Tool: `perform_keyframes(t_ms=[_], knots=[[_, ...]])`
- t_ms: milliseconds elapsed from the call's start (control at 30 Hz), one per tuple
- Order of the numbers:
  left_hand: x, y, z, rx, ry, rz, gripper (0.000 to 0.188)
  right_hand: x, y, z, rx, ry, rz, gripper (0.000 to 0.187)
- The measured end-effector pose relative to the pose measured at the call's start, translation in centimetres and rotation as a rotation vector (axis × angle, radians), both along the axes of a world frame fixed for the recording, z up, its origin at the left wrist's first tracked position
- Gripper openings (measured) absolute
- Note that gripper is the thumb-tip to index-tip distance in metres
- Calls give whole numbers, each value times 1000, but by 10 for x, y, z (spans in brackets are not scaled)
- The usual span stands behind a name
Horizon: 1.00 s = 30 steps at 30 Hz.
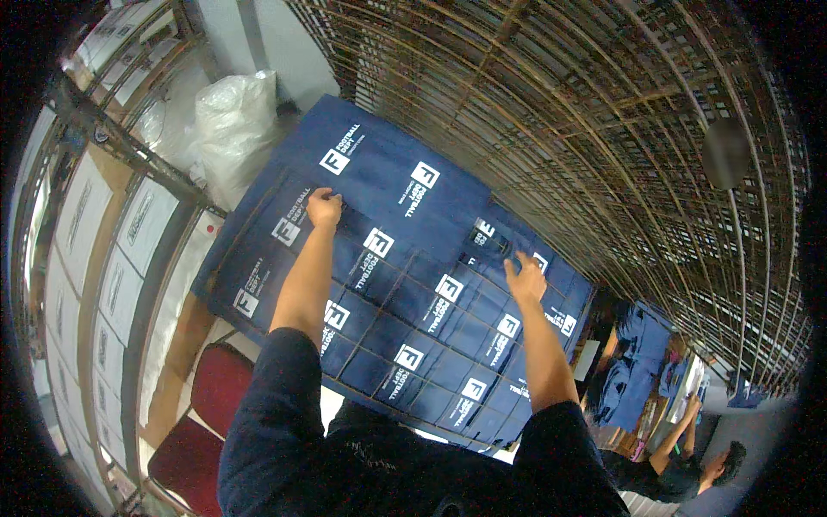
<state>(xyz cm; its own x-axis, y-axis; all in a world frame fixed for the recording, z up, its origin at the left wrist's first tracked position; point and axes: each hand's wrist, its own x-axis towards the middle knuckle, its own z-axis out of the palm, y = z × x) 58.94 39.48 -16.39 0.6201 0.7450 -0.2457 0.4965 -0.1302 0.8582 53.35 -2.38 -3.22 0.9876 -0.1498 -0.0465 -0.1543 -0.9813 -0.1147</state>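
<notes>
Navy blue flat pieces (pixel 405 289) with white printed emblems lie side by side in rows over the table in front of me. My left hand (pixel 325 208) is at the left part of this blue layer, its fingers curled together; what they grip, if anything, is hidden. The emblems beside that hand look duller than the others. On the right, my right hand (pixel 527 280) hovers over or touches the blue pieces, with thumb and fingers apart. Just beyond its fingertips is a small dark glossy patch (pixel 491 238) whose kind I cannot make out.
A tall metal wire rack (pixel 603 103) rises along the table's far side. Clear plastic bags (pixel 233 129) stand at the far left, near shelves of white boxes (pixel 125 246). Red chairs (pixel 222 388) sit at lower left. Another person (pixel 680 465) works at lower right, beside blue cloth (pixel 633 366).
</notes>
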Motion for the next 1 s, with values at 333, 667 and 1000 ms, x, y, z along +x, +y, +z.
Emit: perform_keyframes(t_ms=[333, 667, 1000], knots=[[-8, 12, -33, 132, 8, 91, 48, -162, -102, -26, 225, -103, -250, 36], [-125, -11, 83, 199, -390, -540, 44, -319, -274, -41, 517, -528, -536, 30], [-335, -41, 147, 135, -201, -835, 40, -396, -402, -40, 622, -776, -1009, 36]])
